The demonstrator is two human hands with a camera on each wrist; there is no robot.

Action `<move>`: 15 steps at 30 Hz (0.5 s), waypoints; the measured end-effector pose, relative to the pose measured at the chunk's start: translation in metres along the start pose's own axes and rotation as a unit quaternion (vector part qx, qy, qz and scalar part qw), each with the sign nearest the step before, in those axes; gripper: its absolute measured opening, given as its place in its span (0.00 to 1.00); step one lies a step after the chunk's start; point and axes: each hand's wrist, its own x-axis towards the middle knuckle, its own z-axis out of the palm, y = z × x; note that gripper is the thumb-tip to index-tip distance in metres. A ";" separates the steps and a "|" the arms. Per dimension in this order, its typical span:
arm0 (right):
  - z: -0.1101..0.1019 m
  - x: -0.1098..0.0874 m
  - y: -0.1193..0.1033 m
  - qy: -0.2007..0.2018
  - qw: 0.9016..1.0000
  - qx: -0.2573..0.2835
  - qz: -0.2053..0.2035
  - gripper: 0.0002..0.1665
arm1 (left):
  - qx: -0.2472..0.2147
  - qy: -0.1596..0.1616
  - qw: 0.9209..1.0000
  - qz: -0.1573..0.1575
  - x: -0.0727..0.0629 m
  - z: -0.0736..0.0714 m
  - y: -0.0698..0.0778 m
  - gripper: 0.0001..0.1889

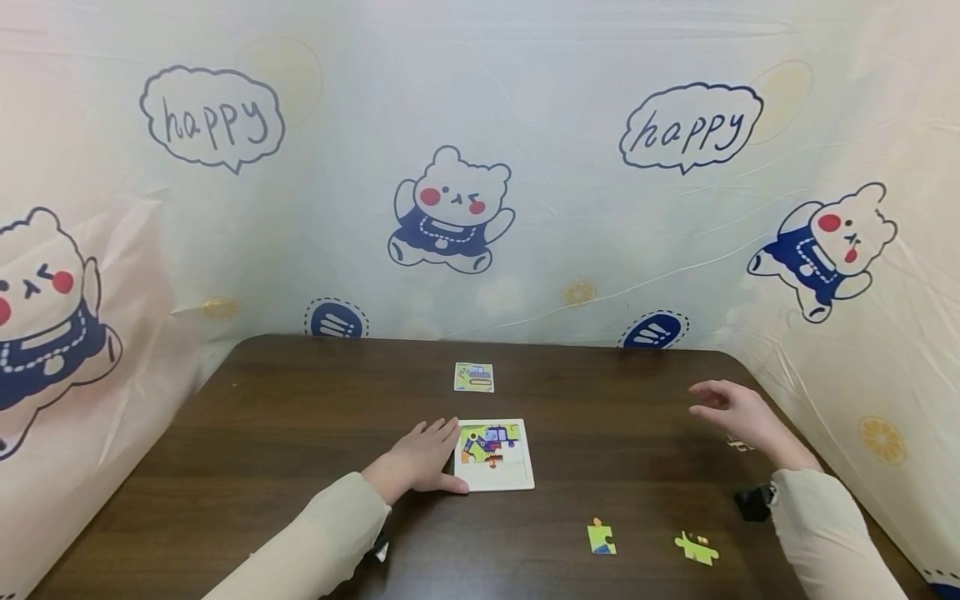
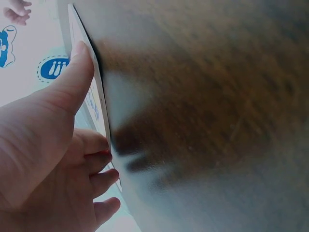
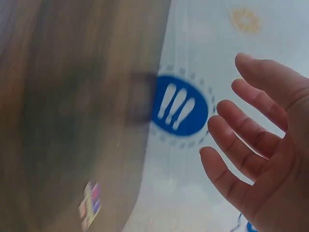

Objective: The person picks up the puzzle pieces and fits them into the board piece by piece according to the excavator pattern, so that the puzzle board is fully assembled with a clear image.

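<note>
My left hand (image 1: 425, 457) lies at the left side of a white puzzle tray (image 1: 495, 479). Its thumb touches the near left corner and its fingertips the far left edge. In the left wrist view, the thumb (image 2: 82, 63) presses on the tray's rim. A joined, partly built digger picture (image 1: 480, 442) fills the tray's upper part. Over the right side of the table, my right hand (image 1: 738, 417) hovers with loosely bent fingers and holds nothing. Partly behind that hand is a puzzle piece (image 1: 741, 445), also visible as a colourful piece (image 3: 91, 205) in the right wrist view.
Two more puzzle pieces rest at the near right: a green and blue one (image 1: 602, 537) and a mostly green one (image 1: 696, 549). Behind the tray is a small picture card (image 1: 474, 377). A printed cloth (image 1: 570, 208) with bears surrounds the dark wooden table (image 1: 300, 417).
</note>
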 end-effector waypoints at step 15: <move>-0.005 -0.030 0.081 -0.013 0.999 -0.006 0.037 0.17 | 0.003 -0.001 1.000 -0.002 0.001 0.000 0.001 0.47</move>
